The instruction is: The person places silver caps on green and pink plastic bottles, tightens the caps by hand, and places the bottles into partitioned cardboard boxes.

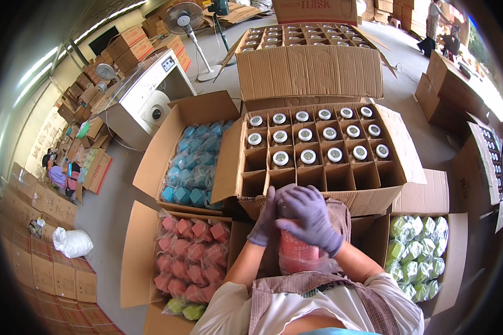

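Both my hands wear grey-purple gloves and meet at the top of a pink-red flask-shaped cylinder [298, 248] in a clear plastic bag, upright close to my body. My left hand [264, 219] is wrapped against its upper left side. My right hand [314, 216] lies over the top and right side, gripping it. The fingers hide most of its top. Just beyond my hands stands a divided carton [330, 198], with bottles showing round pale lids [305, 134] in its back three rows; most cells of the nearest row show bare cardboard.
Open cartons around me hold bagged blue pieces [193, 167], bagged red pieces [190, 254] and bagged green pieces [418, 251]. Another divided carton of bottles [310, 70] stands beyond. Farther off are a standing fan [185, 22], a white machine [151, 95] and stacked boxes. People are in the background.
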### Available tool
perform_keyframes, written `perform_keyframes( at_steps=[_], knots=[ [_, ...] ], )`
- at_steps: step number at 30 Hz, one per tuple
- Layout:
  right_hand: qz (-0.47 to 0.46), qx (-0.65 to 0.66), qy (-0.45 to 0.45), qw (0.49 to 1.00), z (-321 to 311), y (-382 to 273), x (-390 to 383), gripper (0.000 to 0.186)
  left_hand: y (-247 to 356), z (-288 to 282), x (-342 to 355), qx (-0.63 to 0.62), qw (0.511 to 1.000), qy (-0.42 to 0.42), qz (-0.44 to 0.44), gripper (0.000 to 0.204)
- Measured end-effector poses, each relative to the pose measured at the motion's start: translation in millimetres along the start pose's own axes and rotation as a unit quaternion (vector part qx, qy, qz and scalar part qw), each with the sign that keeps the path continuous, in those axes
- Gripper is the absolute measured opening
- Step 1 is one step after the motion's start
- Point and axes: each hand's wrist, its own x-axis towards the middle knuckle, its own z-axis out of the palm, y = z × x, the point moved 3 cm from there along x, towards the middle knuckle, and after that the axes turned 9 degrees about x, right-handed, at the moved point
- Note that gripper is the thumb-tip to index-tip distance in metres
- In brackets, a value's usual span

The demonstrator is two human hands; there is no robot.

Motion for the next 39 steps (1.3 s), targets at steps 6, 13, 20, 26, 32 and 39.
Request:
perform_keyframes(
  at_steps=[6, 13, 20, 26, 32, 39],
  knots=[
    [0.04, 0.099, 0.07, 0.992, -18, 34, -16, 0.046, 41, -5, -28, 0.371, 0.891, 0.252, 0.071, 0.051],
    [0.128, 0.155, 0.057, 0.978, -20, 91, -49, 0.051, 56, 22, -41, 0.303, 0.943, 0.076, 0.113, 0.071],
    [0.073, 0.13, 0.056, 0.987, -16, 44, -28, 0.051, 49, 31, -27, 0.381, 0.912, 0.111, 0.102, 0.067],
    [0.067, 0.226, 0.063, 0.97, -21, 49, -27, 0.057, 49, -20, -20, 0.409, 0.879, 0.215, 0.114, 0.084],
    [0.19, 0.565, -0.025, 0.803, 9, 95, -15, 0.088, 50, 25, -10, 0.617, 0.766, 0.082, 0.161, 0.105],
    [0.248, 0.447, 0.102, 0.854, -3, 115, -21, 0.063, 88, 26, -37, 0.543, 0.792, 0.256, 0.114, 0.086]
  ],
)
